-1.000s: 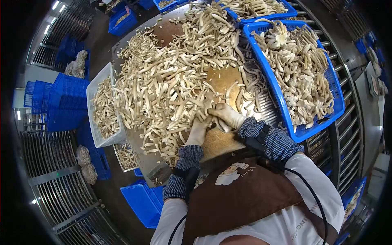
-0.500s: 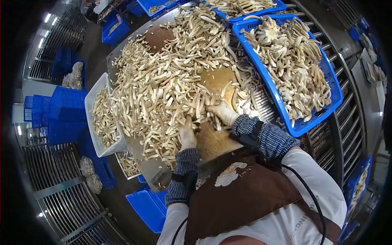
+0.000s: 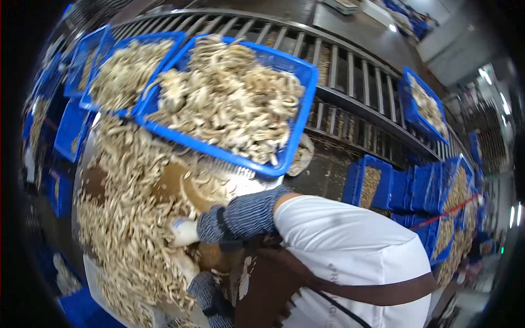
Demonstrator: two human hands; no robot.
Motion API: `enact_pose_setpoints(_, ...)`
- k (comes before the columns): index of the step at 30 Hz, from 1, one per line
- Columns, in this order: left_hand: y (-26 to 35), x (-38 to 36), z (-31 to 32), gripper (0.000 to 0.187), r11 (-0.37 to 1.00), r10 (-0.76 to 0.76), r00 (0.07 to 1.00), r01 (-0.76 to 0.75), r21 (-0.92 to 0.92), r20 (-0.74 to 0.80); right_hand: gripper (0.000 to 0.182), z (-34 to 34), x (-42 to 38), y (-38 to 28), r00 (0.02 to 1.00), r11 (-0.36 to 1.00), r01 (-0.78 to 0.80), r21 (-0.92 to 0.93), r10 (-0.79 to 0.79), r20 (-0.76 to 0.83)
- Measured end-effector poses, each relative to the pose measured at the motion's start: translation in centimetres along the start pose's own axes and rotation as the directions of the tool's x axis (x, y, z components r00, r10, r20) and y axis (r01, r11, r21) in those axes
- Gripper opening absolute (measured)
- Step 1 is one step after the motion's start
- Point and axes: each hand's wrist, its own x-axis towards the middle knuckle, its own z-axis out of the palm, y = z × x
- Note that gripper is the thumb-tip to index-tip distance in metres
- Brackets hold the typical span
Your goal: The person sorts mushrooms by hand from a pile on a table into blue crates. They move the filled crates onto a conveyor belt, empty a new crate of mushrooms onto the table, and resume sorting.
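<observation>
Swung the view round to the right since half a second ago, and seemingly brought the right hand (image 3: 183, 232) and left hand (image 3: 185, 266) closer together. Holding both low, side by side, at the near edge of the loose mushrooms (image 3: 128, 235), spread ahead of and around the fingers. Cannot tell, through blur, for either hand, between gripping a stem and merely touching the heap. To the right of the right hand, can see a blue crate (image 3: 280, 63) piled with clustered mushrooms (image 3: 235, 101), and past it a roller track (image 3: 350, 79); between the wrists, a brown patch of tabletop (image 3: 212, 257). Best to look back down over the fingers, handle few stems at once, and pinch lightly to avoid bruising caps or snapping stems.
</observation>
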Motion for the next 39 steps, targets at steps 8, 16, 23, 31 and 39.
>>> enact_pose_setpoints(8,4.8,2.9,3.6,0.061,0.911,0.085,0.973,0.01,0.412,-0.213,0.035,-2.6,0.6,2.5,0.924,0.848,-0.14,0.511,0.298,-0.241)
enact_pose_setpoints(16,-0.8,10.1,-0.7,0.046,0.419,0.315,0.906,-0.399,0.816,0.281,0.028,1.7,8.9,10.7,0.983,0.969,0.036,-0.246,-0.078,-0.164)
enact_pose_setpoints(23,10.1,15.0,1.7,0.073,0.425,0.083,0.666,-0.696,0.579,0.741,0.061,-2.4,10.2,7.8,0.995,0.931,0.09,0.352,-0.065,-0.082)
enact_pose_setpoints(31,13.4,37.6,1.1,0.093,0.565,0.205,0.967,-0.243,0.789,0.151,0.052,-10.0,23.3,16.6,0.654,0.82,-0.045,0.57,0.456,-0.603)
enact_pose_setpoints(39,12.9,38.0,10.9,0.108,0.844,-0.272,0.934,0.115,0.524,0.233,0.047,-14.4,27.6,9.8,0.879,0.668,0.138,0.731,0.258,-0.401)
